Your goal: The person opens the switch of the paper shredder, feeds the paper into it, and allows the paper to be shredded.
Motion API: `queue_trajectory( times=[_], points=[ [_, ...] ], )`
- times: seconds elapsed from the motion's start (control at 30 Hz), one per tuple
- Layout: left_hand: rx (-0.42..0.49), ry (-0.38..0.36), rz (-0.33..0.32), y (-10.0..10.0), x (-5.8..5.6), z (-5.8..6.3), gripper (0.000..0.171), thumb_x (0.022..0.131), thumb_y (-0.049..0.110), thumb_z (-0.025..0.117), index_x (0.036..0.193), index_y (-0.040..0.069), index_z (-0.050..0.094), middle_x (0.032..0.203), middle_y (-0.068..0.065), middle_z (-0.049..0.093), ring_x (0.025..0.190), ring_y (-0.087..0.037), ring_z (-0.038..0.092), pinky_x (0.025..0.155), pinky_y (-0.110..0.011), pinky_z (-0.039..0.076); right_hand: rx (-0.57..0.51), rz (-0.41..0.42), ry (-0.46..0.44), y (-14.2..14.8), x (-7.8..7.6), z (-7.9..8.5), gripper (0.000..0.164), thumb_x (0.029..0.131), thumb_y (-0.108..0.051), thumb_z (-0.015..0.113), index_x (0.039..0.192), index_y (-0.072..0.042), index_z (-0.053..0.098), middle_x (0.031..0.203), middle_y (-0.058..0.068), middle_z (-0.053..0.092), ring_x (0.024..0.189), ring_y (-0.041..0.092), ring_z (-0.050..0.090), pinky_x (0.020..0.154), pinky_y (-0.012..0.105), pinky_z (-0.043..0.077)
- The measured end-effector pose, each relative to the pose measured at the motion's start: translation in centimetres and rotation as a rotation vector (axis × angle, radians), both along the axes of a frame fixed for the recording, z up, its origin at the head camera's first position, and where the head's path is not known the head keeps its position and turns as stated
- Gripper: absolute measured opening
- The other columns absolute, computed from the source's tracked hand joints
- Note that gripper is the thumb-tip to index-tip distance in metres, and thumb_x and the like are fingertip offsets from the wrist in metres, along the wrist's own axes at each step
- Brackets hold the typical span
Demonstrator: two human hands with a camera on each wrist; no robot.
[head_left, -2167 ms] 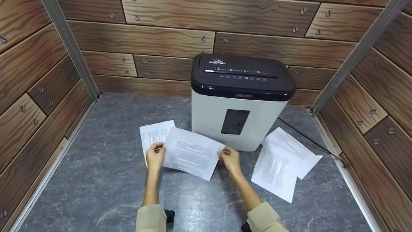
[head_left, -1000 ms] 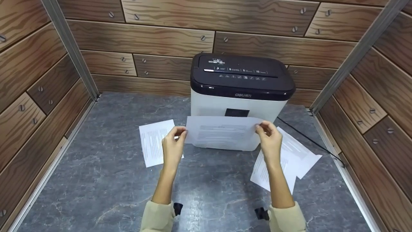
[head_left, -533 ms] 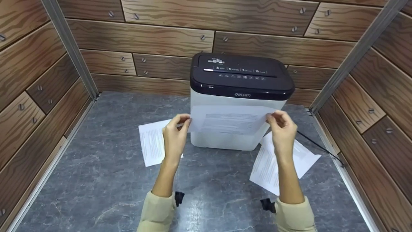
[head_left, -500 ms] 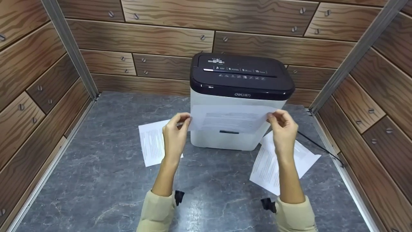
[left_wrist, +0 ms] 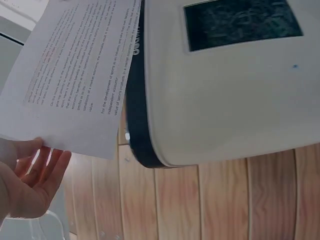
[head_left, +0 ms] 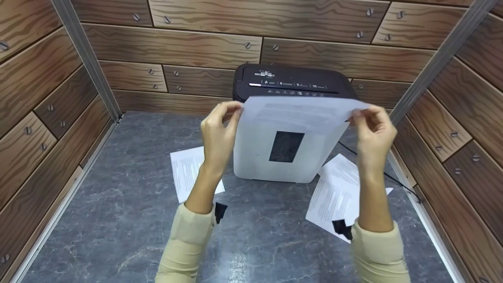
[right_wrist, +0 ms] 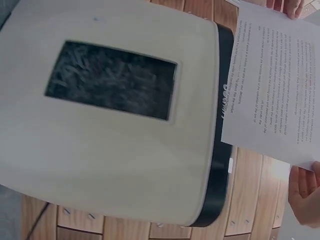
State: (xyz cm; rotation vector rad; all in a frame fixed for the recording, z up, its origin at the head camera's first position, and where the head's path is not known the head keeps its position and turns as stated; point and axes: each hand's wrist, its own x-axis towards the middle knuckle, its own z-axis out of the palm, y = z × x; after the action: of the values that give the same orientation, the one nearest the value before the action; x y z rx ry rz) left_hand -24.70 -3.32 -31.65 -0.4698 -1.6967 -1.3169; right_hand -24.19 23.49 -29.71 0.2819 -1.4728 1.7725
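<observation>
A printed sheet of paper is stretched between my two hands, held up in front of the top of a paper shredder. My left hand pinches its left edge between thumb and fingers. At the opposite edge, my right hand pinches the sheet too. The paper covers the front of the shredder's black lid in the head view, while the feed slot shows just behind its upper edge. In the left wrist view, the sheet overlaps the lid's side.
Another printed sheet lies on the grey surface left of the shredder. Further printed sheets overlap on the right, partly behind my right forearm. A black cord runs to the right wall. Paper scraps show through the shredder's window.
Both hands have raised the sheet from low in front of the shredder to the level of its lid. The right hand has also moved right. The loose sheets have stayed put.
</observation>
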Motion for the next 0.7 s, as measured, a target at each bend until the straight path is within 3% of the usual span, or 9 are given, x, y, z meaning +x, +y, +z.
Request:
queue_trajectory(
  times=[0.17,0.33,0.53,0.7],
  points=[
    [0.008,0.051,-0.051,0.5,-1.2,2.0,0.003,0.083,-0.001,0.065,0.086,-0.003,0.066,0.08,-0.007,0.065,0.074,-0.012,0.06,0.068,-0.022,0.051,-0.011,0.011,0.062,0.7,-0.4,2.2,0.006,0.079,0.008,0.066,0.084,0.007,0.064,0.075,0.014,0.061,0.066,0.022,0.056,0.066,0.025,0.049],
    [0.051,0.086,-0.117,1.2,-2.8,3.0,0.004,0.084,-0.002,0.064,0.086,-0.004,0.066,0.081,-0.01,0.065,0.077,-0.014,0.061,0.072,-0.024,0.052,0.0,-0.003,0.133,1.2,-1.2,3.7,0.011,0.077,0.006,0.069,0.086,0.009,0.063,0.077,0.016,0.06,0.066,0.02,0.055,0.065,0.024,0.048],
    [0.095,0.112,-0.142,1.9,-4.9,2.9,0.005,0.084,-0.002,0.064,0.087,-0.006,0.065,0.084,-0.011,0.065,0.08,-0.016,0.062,0.072,-0.026,0.052,0.004,-0.01,0.141,1.3,-2.3,4.5,0.009,0.077,0.009,0.067,0.084,0.008,0.063,0.08,0.015,0.059,0.069,0.02,0.055,0.068,0.024,0.047],
    [0.126,0.128,-0.153,2.3,-6.3,2.1,0.004,0.083,-0.003,0.064,0.087,-0.005,0.065,0.085,-0.01,0.065,0.081,-0.013,0.061,0.072,-0.027,0.052,0.037,-0.007,0.15,1.4,-3.5,4.0,0.007,0.079,0.011,0.064,0.084,0.009,0.062,0.08,0.013,0.06,0.072,0.02,0.056,0.07,0.024,0.047]
  ],
)
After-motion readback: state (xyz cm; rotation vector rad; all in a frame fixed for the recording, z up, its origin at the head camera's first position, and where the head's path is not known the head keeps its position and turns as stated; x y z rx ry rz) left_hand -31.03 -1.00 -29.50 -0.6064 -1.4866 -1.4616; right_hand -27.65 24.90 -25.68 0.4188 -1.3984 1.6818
